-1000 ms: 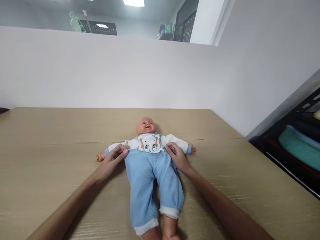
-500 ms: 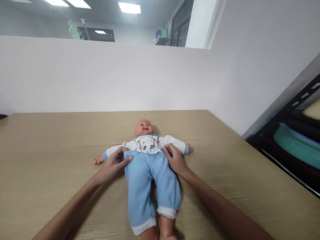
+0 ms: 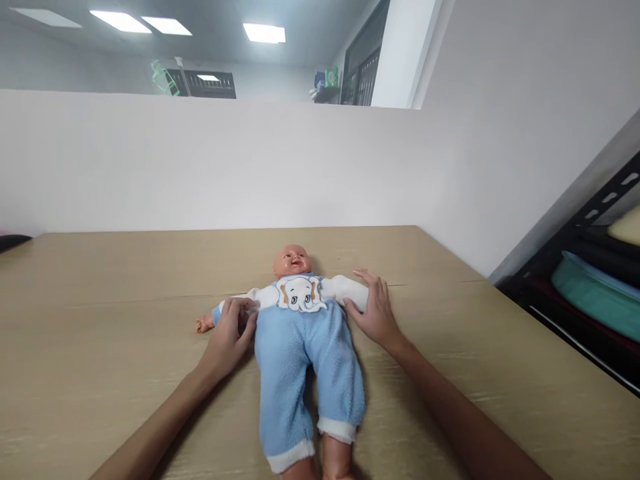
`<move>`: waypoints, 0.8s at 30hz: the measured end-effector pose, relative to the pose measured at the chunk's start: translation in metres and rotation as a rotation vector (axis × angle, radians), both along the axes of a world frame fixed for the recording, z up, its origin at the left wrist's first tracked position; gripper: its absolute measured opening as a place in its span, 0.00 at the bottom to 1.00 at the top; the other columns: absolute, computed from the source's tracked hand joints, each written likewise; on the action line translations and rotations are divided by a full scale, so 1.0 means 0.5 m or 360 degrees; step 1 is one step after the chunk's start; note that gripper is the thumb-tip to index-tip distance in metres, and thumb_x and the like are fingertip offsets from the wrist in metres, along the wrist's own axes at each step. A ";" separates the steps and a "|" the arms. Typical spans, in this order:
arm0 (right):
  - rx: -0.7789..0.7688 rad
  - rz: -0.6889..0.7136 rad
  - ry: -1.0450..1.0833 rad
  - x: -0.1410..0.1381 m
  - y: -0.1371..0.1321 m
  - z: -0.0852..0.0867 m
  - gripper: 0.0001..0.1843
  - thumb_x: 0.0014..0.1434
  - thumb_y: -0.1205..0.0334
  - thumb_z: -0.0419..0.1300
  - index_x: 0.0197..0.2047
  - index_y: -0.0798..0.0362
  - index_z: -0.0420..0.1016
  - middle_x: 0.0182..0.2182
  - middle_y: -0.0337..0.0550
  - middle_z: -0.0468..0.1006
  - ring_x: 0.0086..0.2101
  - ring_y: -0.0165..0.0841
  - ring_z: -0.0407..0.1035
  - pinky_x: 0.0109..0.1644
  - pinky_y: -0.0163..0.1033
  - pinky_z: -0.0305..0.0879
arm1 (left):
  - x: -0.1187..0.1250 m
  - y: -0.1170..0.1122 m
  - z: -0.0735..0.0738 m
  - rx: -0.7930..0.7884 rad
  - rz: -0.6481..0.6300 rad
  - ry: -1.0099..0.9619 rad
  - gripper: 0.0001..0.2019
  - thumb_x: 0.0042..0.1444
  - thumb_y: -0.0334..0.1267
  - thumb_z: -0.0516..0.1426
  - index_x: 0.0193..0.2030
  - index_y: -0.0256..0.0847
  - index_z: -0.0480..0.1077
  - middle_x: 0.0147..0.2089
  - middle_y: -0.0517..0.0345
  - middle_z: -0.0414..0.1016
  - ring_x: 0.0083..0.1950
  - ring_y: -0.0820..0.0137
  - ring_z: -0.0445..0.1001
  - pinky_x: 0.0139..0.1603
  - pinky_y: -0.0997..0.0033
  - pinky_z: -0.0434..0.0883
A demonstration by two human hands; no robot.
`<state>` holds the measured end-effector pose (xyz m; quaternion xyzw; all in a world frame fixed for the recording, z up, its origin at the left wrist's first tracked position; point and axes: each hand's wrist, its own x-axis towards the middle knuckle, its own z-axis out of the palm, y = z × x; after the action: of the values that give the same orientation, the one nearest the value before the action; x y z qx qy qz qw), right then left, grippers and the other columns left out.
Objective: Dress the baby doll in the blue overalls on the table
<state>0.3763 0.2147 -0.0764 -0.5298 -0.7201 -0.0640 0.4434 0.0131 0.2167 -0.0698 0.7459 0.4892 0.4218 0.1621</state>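
A baby doll [image 3: 293, 261] lies on its back on the table, its head toward the wall. It wears light blue trousers [image 3: 285, 373] with white cuffs and a white top with an elephant face [image 3: 301, 294] on the chest. My left hand [image 3: 231, 333] is at the sleeve on the left side, fingers bent over it and thumb apart beside the waist. Across the other white sleeve [image 3: 345, 289] lies my right hand [image 3: 376, 310], fingers spread, covering that sleeve's end and the doll's hand. The doll's feet are cut off by the lower edge.
The wooden table [image 3: 125, 373] reaches a white partition wall [image 3: 210, 163] at the back. To the right stands a black metal rack [image 3: 590, 213] holding a teal basin-like item [image 3: 595, 293]. Ceiling lights show above the wall.
Both hands have let go of the trousers' waist. My right hand has moved right and away onto the sleeve and spread its fingers; my left has shifted to the other sleeve. The view has tilted slightly.
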 end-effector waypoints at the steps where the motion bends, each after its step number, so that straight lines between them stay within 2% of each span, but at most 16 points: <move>1: -0.0058 0.0040 -0.0158 0.019 0.001 0.003 0.35 0.64 0.54 0.63 0.71 0.52 0.60 0.65 0.59 0.73 0.65 0.53 0.65 0.71 0.61 0.60 | 0.001 0.001 0.001 0.0077 0.0036 0.0009 0.11 0.71 0.46 0.53 0.53 0.43 0.69 0.49 0.51 0.71 0.47 0.58 0.72 0.53 0.54 0.72; 3: -0.0211 0.0059 -0.0384 0.049 0.002 0.008 0.36 0.63 0.57 0.64 0.71 0.53 0.62 0.64 0.59 0.75 0.63 0.53 0.67 0.72 0.63 0.58 | 0.013 0.000 0.016 0.0226 0.0077 0.0006 0.10 0.72 0.44 0.53 0.52 0.43 0.69 0.50 0.50 0.72 0.49 0.57 0.72 0.55 0.53 0.71; 6: -0.0318 -0.0038 -0.0508 0.065 0.007 0.028 0.25 0.61 0.63 0.63 0.62 0.53 0.73 0.53 0.54 0.83 0.54 0.52 0.73 0.75 0.69 0.49 | 0.068 -0.011 0.065 0.0347 -0.0021 0.0074 0.11 0.71 0.44 0.55 0.55 0.45 0.69 0.54 0.47 0.74 0.58 0.52 0.72 0.62 0.49 0.68; 8: -0.0246 -0.0056 -0.0547 0.055 0.011 0.063 0.23 0.58 0.62 0.66 0.57 0.51 0.76 0.47 0.52 0.84 0.51 0.52 0.74 0.76 0.72 0.44 | 0.127 -0.014 0.102 0.0291 -0.0195 0.0150 0.16 0.69 0.47 0.58 0.60 0.45 0.67 0.61 0.44 0.73 0.64 0.49 0.70 0.66 0.48 0.66; 11: -0.0015 0.0032 -0.0602 0.022 0.015 0.146 0.26 0.56 0.58 0.71 0.59 0.47 0.77 0.47 0.49 0.84 0.49 0.52 0.73 0.78 0.72 0.40 | 0.230 0.008 0.145 0.0304 -0.0436 0.0257 0.30 0.61 0.46 0.65 0.67 0.44 0.63 0.69 0.40 0.68 0.72 0.45 0.64 0.72 0.44 0.63; 13: 0.0084 0.0126 -0.0635 -0.005 0.009 0.209 0.27 0.56 0.60 0.71 0.60 0.45 0.77 0.45 0.46 0.83 0.49 0.52 0.72 0.79 0.73 0.40 | 0.288 0.039 0.162 0.0278 -0.0486 0.0312 0.33 0.54 0.42 0.69 0.66 0.42 0.65 0.67 0.37 0.71 0.70 0.41 0.67 0.70 0.40 0.64; 15: 0.0176 0.0193 -0.0659 -0.029 -0.007 0.260 0.26 0.57 0.63 0.70 0.59 0.44 0.77 0.46 0.45 0.83 0.50 0.51 0.72 0.80 0.73 0.38 | 0.325 0.072 0.175 0.0152 -0.0384 0.0240 0.22 0.54 0.36 0.66 0.57 0.39 0.71 0.56 0.35 0.79 0.60 0.40 0.75 0.63 0.41 0.69; 17: 0.0355 0.0155 -0.0574 -0.050 -0.035 0.287 0.28 0.60 0.67 0.67 0.63 0.42 0.74 0.52 0.45 0.81 0.54 0.50 0.72 0.79 0.72 0.42 | 0.336 0.094 0.189 0.0095 -0.0316 0.0150 0.15 0.58 0.34 0.61 0.52 0.38 0.73 0.48 0.37 0.83 0.52 0.43 0.80 0.55 0.46 0.73; 19: 0.0581 0.0108 -0.0282 -0.068 -0.068 0.281 0.29 0.63 0.68 0.65 0.65 0.40 0.69 0.57 0.47 0.78 0.58 0.49 0.71 0.76 0.71 0.53 | 0.324 0.101 0.203 0.0067 -0.0276 -0.0011 0.14 0.63 0.38 0.59 0.54 0.39 0.74 0.50 0.40 0.84 0.52 0.46 0.81 0.54 0.50 0.74; 21: 0.0662 0.0138 0.0177 -0.088 -0.101 0.243 0.26 0.65 0.65 0.66 0.62 0.41 0.66 0.56 0.48 0.76 0.58 0.47 0.72 0.69 0.66 0.66 | 0.297 0.096 0.218 -0.0049 -0.0228 -0.0330 0.16 0.66 0.46 0.60 0.54 0.40 0.76 0.53 0.44 0.85 0.55 0.47 0.81 0.56 0.51 0.75; 22: 0.0583 0.0174 0.0421 -0.100 -0.115 0.216 0.23 0.65 0.63 0.67 0.60 0.42 0.66 0.54 0.48 0.76 0.55 0.46 0.73 0.65 0.63 0.70 | 0.281 0.092 0.224 -0.0131 -0.0199 -0.0530 0.18 0.65 0.51 0.62 0.52 0.40 0.77 0.52 0.46 0.85 0.56 0.47 0.81 0.57 0.52 0.75; 24: 0.0170 0.0255 0.0822 -0.127 -0.136 0.155 0.17 0.67 0.59 0.65 0.57 0.44 0.66 0.50 0.47 0.77 0.49 0.41 0.75 0.59 0.55 0.74 | 0.252 0.084 0.233 -0.0278 -0.0155 -0.0913 0.22 0.60 0.56 0.66 0.49 0.39 0.79 0.50 0.49 0.86 0.56 0.49 0.81 0.58 0.55 0.75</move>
<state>0.3130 0.1469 0.0009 -0.4457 -0.6185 0.0705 0.6433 0.1389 0.2588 0.0469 0.6023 0.4215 0.5634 0.3772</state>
